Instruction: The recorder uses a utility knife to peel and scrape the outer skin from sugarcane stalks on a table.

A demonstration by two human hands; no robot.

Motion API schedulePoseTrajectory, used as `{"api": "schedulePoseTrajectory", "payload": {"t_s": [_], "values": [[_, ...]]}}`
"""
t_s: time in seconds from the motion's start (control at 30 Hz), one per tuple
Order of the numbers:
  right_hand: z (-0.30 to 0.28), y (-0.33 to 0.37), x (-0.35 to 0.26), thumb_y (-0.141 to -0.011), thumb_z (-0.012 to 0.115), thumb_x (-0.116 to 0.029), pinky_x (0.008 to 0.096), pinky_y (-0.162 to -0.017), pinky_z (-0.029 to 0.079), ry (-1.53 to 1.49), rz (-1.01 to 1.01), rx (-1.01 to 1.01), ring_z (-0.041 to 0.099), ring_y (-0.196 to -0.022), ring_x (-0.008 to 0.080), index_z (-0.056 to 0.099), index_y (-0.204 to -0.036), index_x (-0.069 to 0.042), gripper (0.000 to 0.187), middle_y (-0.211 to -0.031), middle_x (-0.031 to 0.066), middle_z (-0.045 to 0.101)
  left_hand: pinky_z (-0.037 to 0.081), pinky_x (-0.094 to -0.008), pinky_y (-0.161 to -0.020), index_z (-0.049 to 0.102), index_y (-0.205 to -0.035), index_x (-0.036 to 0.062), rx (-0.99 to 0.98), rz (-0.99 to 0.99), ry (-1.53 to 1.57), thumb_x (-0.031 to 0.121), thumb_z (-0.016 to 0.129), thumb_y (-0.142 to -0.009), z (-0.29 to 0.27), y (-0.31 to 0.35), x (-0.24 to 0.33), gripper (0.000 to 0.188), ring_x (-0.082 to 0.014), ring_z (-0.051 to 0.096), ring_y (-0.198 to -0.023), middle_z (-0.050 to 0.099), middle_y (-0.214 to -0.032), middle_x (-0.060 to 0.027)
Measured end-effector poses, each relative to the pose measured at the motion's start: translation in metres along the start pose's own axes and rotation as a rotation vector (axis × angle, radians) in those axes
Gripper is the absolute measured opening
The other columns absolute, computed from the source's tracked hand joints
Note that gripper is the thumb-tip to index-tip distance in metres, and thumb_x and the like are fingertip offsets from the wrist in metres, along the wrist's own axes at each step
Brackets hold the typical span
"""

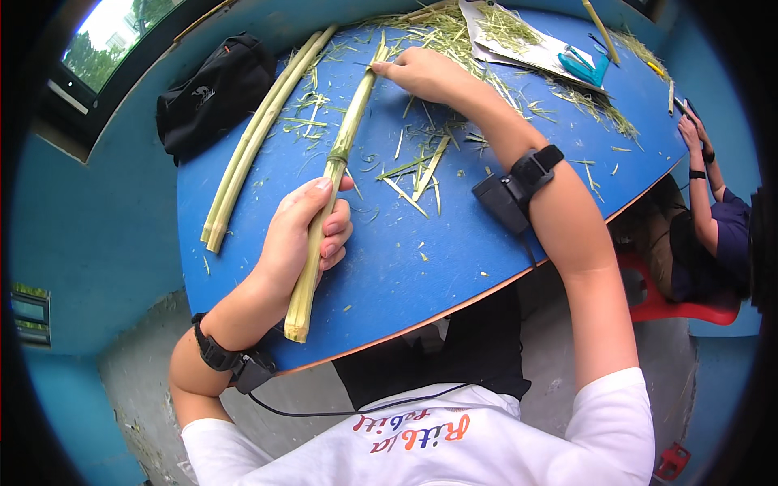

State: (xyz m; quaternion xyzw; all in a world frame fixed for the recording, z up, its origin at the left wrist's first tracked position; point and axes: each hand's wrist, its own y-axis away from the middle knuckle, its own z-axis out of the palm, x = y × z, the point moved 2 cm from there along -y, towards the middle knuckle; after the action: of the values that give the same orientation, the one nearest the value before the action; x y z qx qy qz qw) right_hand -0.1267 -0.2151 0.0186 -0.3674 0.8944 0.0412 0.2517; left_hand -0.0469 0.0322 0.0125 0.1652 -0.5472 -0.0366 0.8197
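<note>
A jointed, pale green cane stalk (348,130) slants across the near left part of the blue table, its cut end pointing toward me. My left hand (314,223) is wrapped round its lower part, just below a ring-like joint. At the far end, my right hand (417,71) has its fingers closed against the stalk. A thin dark sliver crosses the stalk at those fingertips, but what they pinch is too small to name. Curled peelings and flat green strips (429,166) lie beside the stalk.
Two pale stalks (256,146) lie to the left, near a black bag (215,93). More shavings (442,36), white paper (551,61) and a teal item (585,70) are at the back. Another person (707,211) works at the right edge beside a red stool (685,312).
</note>
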Motion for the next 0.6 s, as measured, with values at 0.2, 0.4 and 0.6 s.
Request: {"api": "schedulePoseTrajectory", "payload": {"t_s": [0.2,0.4,0.6], "values": [[-0.019,-0.001,0.021,-0.083,0.05,-0.059,0.0303,-0.055,0.041,-0.78,0.164,-0.084,0.052,-0.059,0.0138,0.059,-0.067,-0.004,0.058,-0.06,0.0054,0.052,0.031,-0.0153,-0.034,0.041,-0.112,0.0007,-0.019,0.002,0.052,0.028,0.037,-0.097,-0.002,-0.002,-0.004,0.031,-0.0026,0.034,-0.044,0.035,-0.06,0.0033],[-0.006,0.009,0.006,-0.073,0.068,-0.04,0.0392,-0.073,0.047,-0.15,-0.238,0.238,0.062,-0.082,0.0315,0.065,-0.082,-0.003,0.038,-0.082,0.0182,0.063,0.031,-0.0153,-0.034,0.041,-0.11,0.0014,-0.038,-0.001,0.004,0.029,0.038,-0.097,0.0,-0.003,-0.007,0.031,-0.0025,0.033,-0.044,0.035,-0.059,0.0034],[0.008,0.008,0.002,-0.076,0.065,-0.025,0.0411,-0.068,0.047,-0.176,-0.297,0.33,0.061,-0.078,0.034,0.065,-0.082,-0.006,0.019,-0.08,0.0174,0.063,0.031,-0.0172,-0.037,0.044,-0.109,0.0019,-0.088,-0.004,-0.131,0.028,0.039,-0.096,0.001,0.001,-0.011,0.03,-0.0045,0.035,-0.044,0.037,-0.06,0.0022]]}}
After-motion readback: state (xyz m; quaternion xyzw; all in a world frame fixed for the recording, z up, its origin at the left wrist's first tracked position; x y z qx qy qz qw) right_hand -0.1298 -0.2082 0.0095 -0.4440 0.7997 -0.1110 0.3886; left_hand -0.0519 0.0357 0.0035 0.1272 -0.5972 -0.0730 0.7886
